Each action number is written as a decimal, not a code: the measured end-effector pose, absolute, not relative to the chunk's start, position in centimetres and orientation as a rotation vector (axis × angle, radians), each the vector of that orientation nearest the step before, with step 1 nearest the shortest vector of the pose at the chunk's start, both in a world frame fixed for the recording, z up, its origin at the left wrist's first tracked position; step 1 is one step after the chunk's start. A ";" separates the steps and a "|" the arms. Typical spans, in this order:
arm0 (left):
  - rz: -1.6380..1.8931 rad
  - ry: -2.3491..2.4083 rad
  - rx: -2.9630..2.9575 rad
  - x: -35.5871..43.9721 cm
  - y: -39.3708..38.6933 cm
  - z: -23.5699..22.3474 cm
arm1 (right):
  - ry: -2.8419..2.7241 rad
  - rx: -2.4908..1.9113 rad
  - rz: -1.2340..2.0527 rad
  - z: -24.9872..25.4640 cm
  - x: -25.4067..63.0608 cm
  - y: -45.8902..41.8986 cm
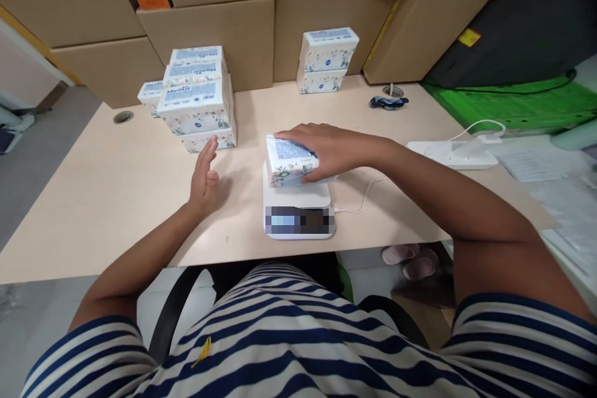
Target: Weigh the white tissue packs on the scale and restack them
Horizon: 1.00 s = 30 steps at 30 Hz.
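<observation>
The right hand [332, 150] clamps a tissue pack [290, 161], printed face up, long axis left-right, digital scale [301, 199] below, cardboard box [249, 43] beyond, open left hand [204, 181] leftward.

At least eight white, floral-printed, block-shaped packs [290, 165] in view.
Five show in the left pile, where others may be hidden, two in the right stack, one by itself; also one flat white scale [295, 198], one long white power strip [433, 153], two round cable holes [124, 117], and two pinkish slippers [400, 254].
</observation>
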<state>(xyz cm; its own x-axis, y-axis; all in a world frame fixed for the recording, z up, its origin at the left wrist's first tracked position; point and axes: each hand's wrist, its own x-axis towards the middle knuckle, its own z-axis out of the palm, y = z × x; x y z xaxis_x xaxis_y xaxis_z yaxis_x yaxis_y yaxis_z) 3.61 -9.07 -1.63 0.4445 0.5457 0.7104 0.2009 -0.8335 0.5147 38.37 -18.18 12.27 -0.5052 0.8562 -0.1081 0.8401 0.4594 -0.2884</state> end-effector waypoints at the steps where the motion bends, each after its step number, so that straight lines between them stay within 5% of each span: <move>1: 1.331 0.628 2.354 3.7 -9.2 -1.6 | -2.654 -1.543 0.484 11.9 37.9 -18.2; 30: 1.133 0.582 2.434 4.2 -10.0 -1.7 | -2.599 -1.528 0.392 9.9 38.1 -19.8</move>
